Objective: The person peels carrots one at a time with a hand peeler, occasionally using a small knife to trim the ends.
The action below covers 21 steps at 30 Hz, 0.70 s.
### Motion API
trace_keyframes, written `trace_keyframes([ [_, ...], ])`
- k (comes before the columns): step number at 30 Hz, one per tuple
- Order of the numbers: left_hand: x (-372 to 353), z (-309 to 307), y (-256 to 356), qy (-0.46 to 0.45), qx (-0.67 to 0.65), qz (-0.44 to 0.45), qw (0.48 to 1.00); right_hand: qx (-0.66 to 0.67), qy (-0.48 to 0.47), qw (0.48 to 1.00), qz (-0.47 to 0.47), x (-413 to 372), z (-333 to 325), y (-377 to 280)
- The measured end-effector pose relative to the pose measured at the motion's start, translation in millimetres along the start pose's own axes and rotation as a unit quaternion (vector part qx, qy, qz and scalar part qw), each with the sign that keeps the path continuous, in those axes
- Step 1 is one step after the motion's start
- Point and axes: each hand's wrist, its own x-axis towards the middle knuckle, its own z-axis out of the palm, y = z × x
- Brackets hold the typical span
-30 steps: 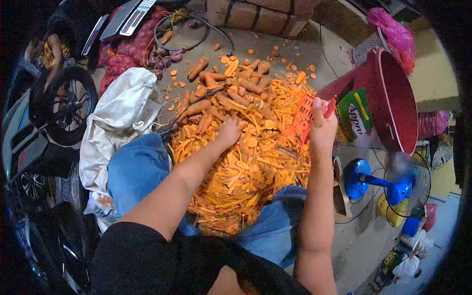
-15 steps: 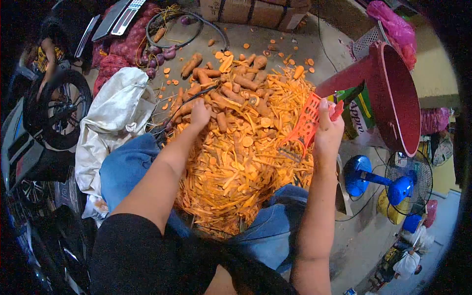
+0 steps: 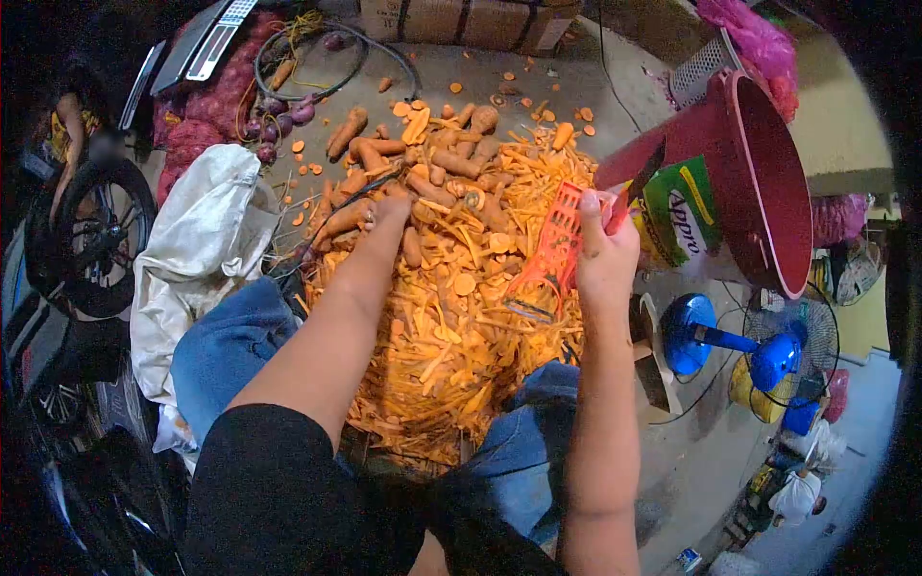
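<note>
A large heap of orange carrot peelings and slices [image 3: 432,355] lies between the knees, with whole carrots [image 3: 456,163] along its far side. My left hand [image 3: 386,213] reaches in among the whole carrots at the heap's upper left, beside a dark strap or cord; its fingers are mostly hidden, and what they touch is unclear. Upright over the right side of the heap, my right hand [image 3: 607,252] is closed round a red-orange peeler [image 3: 557,240] with slots in its flat body. The peeler's blade end points down toward the peelings.
A dark red tub [image 3: 711,182] lies tipped at the right, near a blue fan [image 3: 735,344]. White sacking [image 3: 197,259] is at the left, with onion sacks [image 3: 216,106] beyond. A cardboard box [image 3: 471,24] stands behind. People [image 3: 797,494] appear at the edges.
The whole view has shifted, so most things appear further left. My left hand has moved slightly among the whole carrots. My right hand still holds the peeler.
</note>
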Motion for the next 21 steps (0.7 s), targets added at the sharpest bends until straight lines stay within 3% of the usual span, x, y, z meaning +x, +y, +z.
trace_keyframes([
  [4, -40.1, -14.1, 15.9, 0.0, -0.094, -0.042, 0.995, -0.012, 0.0, 1.0, 0.0, 0.6, -1.3, -2.7],
  [6, -46.5, -13.1, 18.8, 0.063, -0.028, 0.121, 0.99, 0.0, -0.007, 1.0, 0.009, 1.1, -3.3, -2.0],
  [7, -46.9, -13.8, 16.9, 0.065, -0.028, 0.123, 0.99, 0.012, -0.013, 1.0, 0.019, 1.1, -4.6, -0.6],
  [9, -45.7, -11.7, 11.9, 0.093, -0.139, 0.22, 0.961, 0.037, 0.0, 0.999, 0.001, 3.3, -7.6, 4.6],
  [11, -43.3, -17.7, 13.4, 0.101, -0.189, 0.215, 0.953, 0.063, 0.013, 0.998, -0.019, 5.8, -11.4, 10.0],
  [13, -58.7, -37.2, 23.3, -0.073, -0.469, 0.234, 0.848, 0.211, 0.051, 0.975, 0.054, 8.2, -17.2, 12.4],
  [14, -110.1, -55.9, 42.7, -0.123, -0.569, 0.242, 0.776, 0.398, -0.003, 0.911, 0.106, 8.5, -21.3, 9.2],
  [15, -125.7, -64.8, 45.8, -0.121, -0.567, 0.249, 0.776, 0.403, -0.004, 0.91, 0.101, 10.1, -24.5, 10.9],
  [17, -144.9, -78.2, 48.3, -0.343, -0.624, 0.111, 0.693, 0.482, 0.035, 0.861, 0.16, 14.6, -28.7, 21.1],
  [18, -151.9, -80.6, 50.1, -0.343, -0.622, 0.117, 0.694, 0.444, 0.026, 0.871, 0.208, 13.0, -31.5, 21.7],
  [20, -167.3, -80.9, 53.4, -0.501, -0.569, 0.102, 0.644, 0.468, 0.018, 0.862, 0.194, 12.3, -24.5, 32.8],
  [21, -180.3, -81.1, 54.1, -0.501, -0.568, 0.106, 0.645, 0.489, 0.011, 0.853, 0.184, 12.1, -21.0, 35.2],
])
